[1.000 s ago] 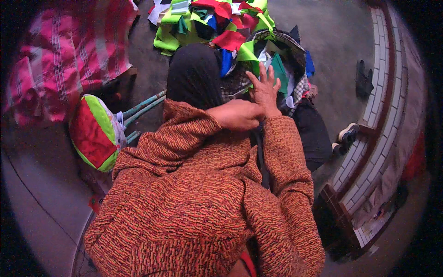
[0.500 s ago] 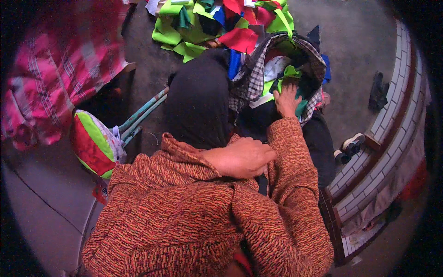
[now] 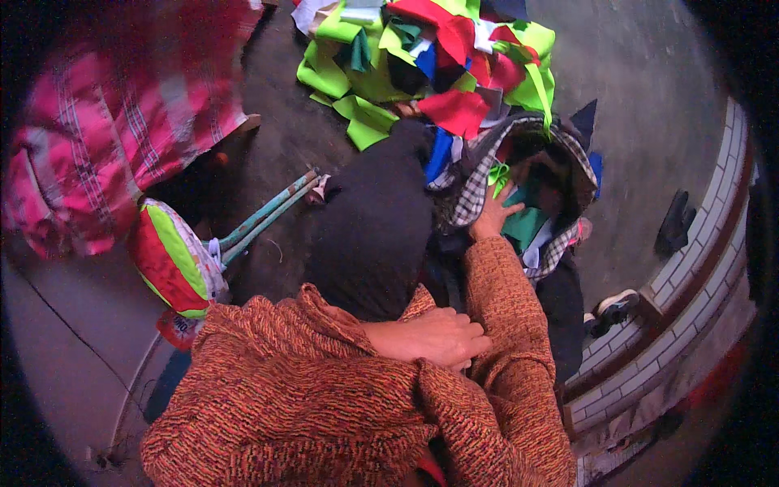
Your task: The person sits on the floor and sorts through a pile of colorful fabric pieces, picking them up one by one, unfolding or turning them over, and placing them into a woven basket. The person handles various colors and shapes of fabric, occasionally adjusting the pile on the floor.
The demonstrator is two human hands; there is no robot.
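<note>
My right hand (image 3: pixel 493 215) reaches into a black-and-white checked cloth bag (image 3: pixel 473 193) by my right leg. Its thumb is stretched away from the fingers, whose tips are partly hidden in the bag. A bright green strip (image 3: pixel 498 175) lies by those fingertips. Dark green cloth (image 3: pixel 526 227) and a whitish piece (image 3: pixel 534 248) show inside the bag near the thumb. My left hand (image 3: pixel 438 334) rests across my front against my right sleeve, its fingers curled; whatever they may hold is hidden.
Beyond the bag a heap of fabric scraps (image 3: pixel 458 112), red, bright green, blue and white, lies on the floor. At left are a stool-like seat with a patchwork cover (image 3: pixel 174 260) and pink checked cloth (image 3: pixel 89 154). Shoes (image 3: pixel 617 307) lie by a white-tiled step (image 3: pixel 702 223) at right.
My right hand has shifted to the bag's left side, and the scraps inside lie differently. My left hand stays curled by the sleeve. The whole view has tilted, so the scene sits lower.
</note>
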